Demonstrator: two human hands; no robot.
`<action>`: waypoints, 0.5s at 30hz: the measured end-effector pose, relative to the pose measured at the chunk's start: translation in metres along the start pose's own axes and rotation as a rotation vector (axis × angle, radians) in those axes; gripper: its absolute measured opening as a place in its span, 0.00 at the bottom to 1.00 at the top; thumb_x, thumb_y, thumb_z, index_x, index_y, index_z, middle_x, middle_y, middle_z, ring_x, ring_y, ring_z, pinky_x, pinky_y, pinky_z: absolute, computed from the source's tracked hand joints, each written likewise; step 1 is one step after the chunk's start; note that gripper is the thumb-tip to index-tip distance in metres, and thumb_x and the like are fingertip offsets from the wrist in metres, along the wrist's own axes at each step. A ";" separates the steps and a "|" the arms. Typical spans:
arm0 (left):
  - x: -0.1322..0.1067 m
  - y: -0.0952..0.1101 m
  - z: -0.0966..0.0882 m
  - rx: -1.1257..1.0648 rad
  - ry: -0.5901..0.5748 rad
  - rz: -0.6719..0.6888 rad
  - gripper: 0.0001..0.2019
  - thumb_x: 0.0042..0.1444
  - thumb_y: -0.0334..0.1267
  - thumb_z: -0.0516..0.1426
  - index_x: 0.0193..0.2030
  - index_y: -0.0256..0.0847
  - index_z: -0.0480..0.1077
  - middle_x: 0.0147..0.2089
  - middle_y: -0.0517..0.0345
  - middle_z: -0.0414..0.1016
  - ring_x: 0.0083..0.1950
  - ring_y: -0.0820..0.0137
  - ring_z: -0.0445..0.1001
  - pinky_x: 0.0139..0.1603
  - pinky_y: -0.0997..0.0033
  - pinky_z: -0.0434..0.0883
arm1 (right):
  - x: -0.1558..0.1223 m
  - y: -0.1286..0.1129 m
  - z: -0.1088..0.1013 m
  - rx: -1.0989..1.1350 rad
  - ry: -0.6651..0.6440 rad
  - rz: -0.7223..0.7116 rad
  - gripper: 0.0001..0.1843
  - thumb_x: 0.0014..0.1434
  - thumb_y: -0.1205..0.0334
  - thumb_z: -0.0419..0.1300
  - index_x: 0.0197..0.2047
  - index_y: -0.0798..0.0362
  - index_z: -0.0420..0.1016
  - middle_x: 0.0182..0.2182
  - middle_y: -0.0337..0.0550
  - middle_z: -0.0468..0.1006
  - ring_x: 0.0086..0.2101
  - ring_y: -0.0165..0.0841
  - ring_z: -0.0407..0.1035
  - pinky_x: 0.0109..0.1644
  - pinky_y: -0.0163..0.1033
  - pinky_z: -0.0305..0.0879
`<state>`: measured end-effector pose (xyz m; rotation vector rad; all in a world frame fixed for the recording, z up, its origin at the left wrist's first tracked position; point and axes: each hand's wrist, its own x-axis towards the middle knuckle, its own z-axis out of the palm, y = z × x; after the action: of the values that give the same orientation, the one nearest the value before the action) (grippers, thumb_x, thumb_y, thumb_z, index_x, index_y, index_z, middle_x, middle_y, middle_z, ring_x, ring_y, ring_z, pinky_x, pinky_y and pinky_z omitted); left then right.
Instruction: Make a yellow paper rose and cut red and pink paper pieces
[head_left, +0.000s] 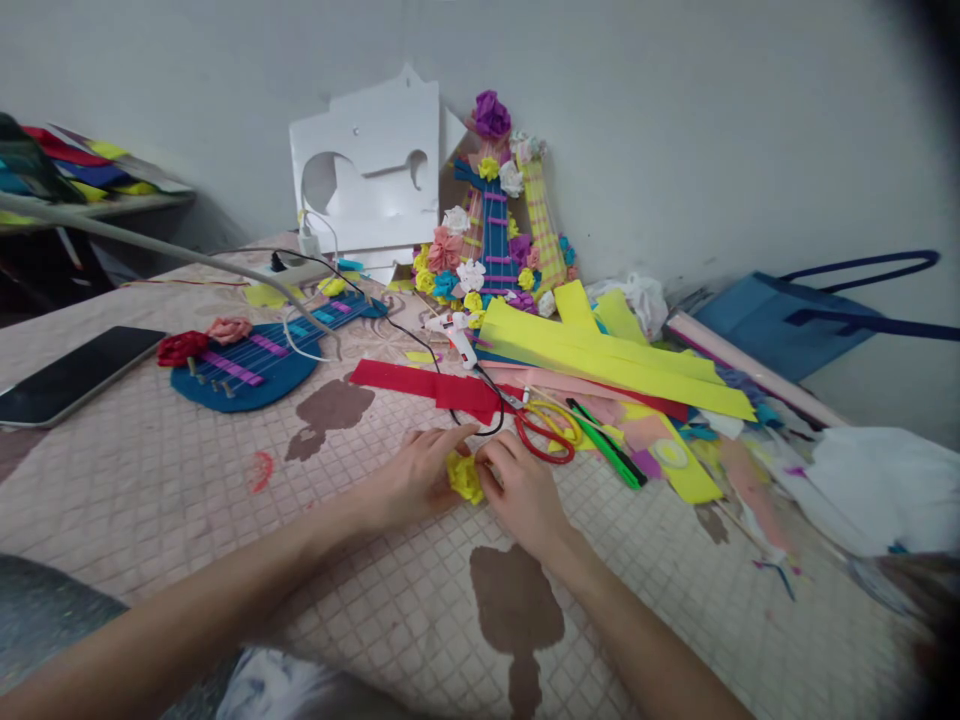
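Observation:
A small yellow paper flower (466, 478) is held between my two hands, low over the table. My left hand (421, 474) grips it from the left with bent fingers, while my right hand (523, 488) pinches its right side. Just beyond my hands lie red crepe paper strips (431, 388) and scissors (546, 428) with red and yellow handles. A white glue gun (454, 335) sits behind them, its black cord looping toward my hands. To the left rests a blue paper guitar (259, 362) with purple bars, strings and two flowers on its edge.
Yellow crepe paper strips (615, 355), a green cutter (611, 445) and paper scraps crowd the right. Decorated guitars (496, 225) and a white cut-out board (365, 170) lean on the wall. A phone (79, 375) lies far left; a blue bag (795, 320) stands back right.

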<state>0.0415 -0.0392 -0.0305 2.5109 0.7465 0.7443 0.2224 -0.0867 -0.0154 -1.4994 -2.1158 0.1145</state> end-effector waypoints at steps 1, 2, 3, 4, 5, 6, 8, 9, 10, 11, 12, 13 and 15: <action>0.000 0.000 -0.001 -0.012 -0.004 -0.011 0.36 0.51 0.34 0.59 0.64 0.44 0.46 0.53 0.50 0.69 0.54 0.61 0.68 0.54 0.57 0.63 | 0.001 0.002 -0.002 0.051 0.031 0.017 0.06 0.57 0.71 0.52 0.33 0.52 0.67 0.34 0.42 0.69 0.33 0.32 0.66 0.32 0.36 0.60; 0.000 0.001 -0.002 -0.026 -0.008 -0.021 0.36 0.51 0.34 0.59 0.64 0.44 0.46 0.53 0.51 0.70 0.54 0.61 0.68 0.54 0.57 0.63 | 0.003 0.005 -0.004 0.103 0.063 0.037 0.06 0.57 0.71 0.52 0.33 0.52 0.66 0.34 0.41 0.69 0.32 0.32 0.66 0.33 0.35 0.60; 0.001 0.002 -0.003 -0.040 -0.013 -0.030 0.36 0.51 0.34 0.59 0.64 0.45 0.46 0.52 0.51 0.70 0.53 0.61 0.68 0.54 0.57 0.63 | 0.004 0.008 -0.007 0.155 0.095 0.060 0.06 0.57 0.71 0.52 0.32 0.52 0.66 0.33 0.41 0.68 0.32 0.32 0.65 0.32 0.35 0.60; 0.001 0.002 -0.004 -0.052 -0.018 -0.036 0.36 0.51 0.34 0.59 0.64 0.45 0.46 0.52 0.52 0.70 0.53 0.61 0.68 0.54 0.57 0.62 | 0.005 0.011 -0.009 0.210 0.125 0.085 0.05 0.56 0.71 0.52 0.32 0.52 0.66 0.32 0.41 0.68 0.31 0.31 0.65 0.32 0.35 0.60; 0.001 0.003 -0.005 -0.062 -0.023 -0.040 0.37 0.51 0.34 0.59 0.64 0.46 0.45 0.52 0.52 0.70 0.53 0.61 0.68 0.55 0.57 0.62 | 0.006 0.014 -0.010 0.271 0.151 0.114 0.05 0.56 0.70 0.53 0.31 0.52 0.66 0.32 0.40 0.67 0.31 0.31 0.64 0.32 0.35 0.60; 0.001 0.004 -0.006 -0.071 -0.027 -0.044 0.37 0.51 0.34 0.59 0.64 0.46 0.45 0.52 0.53 0.70 0.53 0.61 0.67 0.55 0.57 0.61 | 0.007 0.017 -0.012 0.346 0.166 0.146 0.04 0.56 0.69 0.54 0.31 0.52 0.65 0.31 0.40 0.67 0.30 0.30 0.64 0.32 0.35 0.60; 0.002 0.004 -0.006 -0.079 -0.034 -0.051 0.37 0.51 0.33 0.59 0.64 0.47 0.45 0.51 0.54 0.70 0.54 0.62 0.67 0.55 0.57 0.61 | 0.008 0.021 -0.013 0.538 0.144 0.234 0.03 0.57 0.65 0.54 0.31 0.51 0.65 0.27 0.37 0.66 0.27 0.29 0.62 0.28 0.33 0.59; 0.002 0.004 -0.006 -0.081 -0.035 -0.052 0.37 0.51 0.33 0.59 0.64 0.47 0.44 0.51 0.54 0.70 0.53 0.62 0.67 0.55 0.57 0.61 | 0.008 0.022 -0.012 0.646 0.110 0.284 0.03 0.58 0.63 0.55 0.32 0.51 0.64 0.25 0.35 0.65 0.24 0.28 0.61 0.26 0.33 0.58; 0.002 0.004 -0.006 -0.083 -0.038 -0.050 0.37 0.51 0.33 0.59 0.64 0.47 0.44 0.51 0.54 0.70 0.54 0.62 0.67 0.55 0.57 0.61 | 0.008 0.023 -0.011 0.752 0.065 0.330 0.04 0.58 0.61 0.55 0.33 0.51 0.64 0.23 0.33 0.64 0.22 0.27 0.60 0.24 0.32 0.57; 0.002 0.004 -0.006 -0.083 -0.037 -0.046 0.38 0.51 0.33 0.59 0.64 0.47 0.44 0.51 0.54 0.70 0.54 0.62 0.67 0.55 0.57 0.62 | 0.008 0.024 -0.010 0.844 0.022 0.367 0.05 0.59 0.59 0.54 0.33 0.51 0.64 0.22 0.33 0.65 0.21 0.27 0.59 0.22 0.31 0.55; 0.002 0.004 -0.006 -0.080 -0.032 -0.044 0.38 0.51 0.33 0.59 0.64 0.47 0.44 0.51 0.53 0.70 0.53 0.62 0.68 0.55 0.56 0.62 | 0.008 0.023 -0.009 0.914 -0.013 0.390 0.06 0.59 0.58 0.54 0.34 0.51 0.63 0.22 0.33 0.66 0.20 0.26 0.59 0.20 0.31 0.55; 0.002 0.003 -0.006 -0.078 -0.026 -0.042 0.38 0.51 0.34 0.60 0.64 0.47 0.44 0.51 0.53 0.70 0.53 0.61 0.68 0.54 0.56 0.62 | 0.008 0.022 -0.008 0.956 -0.033 0.396 0.07 0.59 0.57 0.54 0.33 0.51 0.63 0.23 0.33 0.67 0.19 0.26 0.59 0.20 0.31 0.55; 0.002 0.003 -0.005 -0.074 -0.017 -0.040 0.38 0.50 0.34 0.60 0.64 0.47 0.44 0.51 0.52 0.70 0.53 0.61 0.68 0.54 0.56 0.62 | 0.007 0.020 -0.007 0.934 -0.038 0.354 0.06 0.58 0.59 0.54 0.32 0.51 0.63 0.25 0.35 0.70 0.21 0.26 0.61 0.22 0.31 0.57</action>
<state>0.0409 -0.0393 -0.0238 2.4259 0.7475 0.7231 0.2407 -0.0745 -0.0138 -1.2285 -1.4262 1.0925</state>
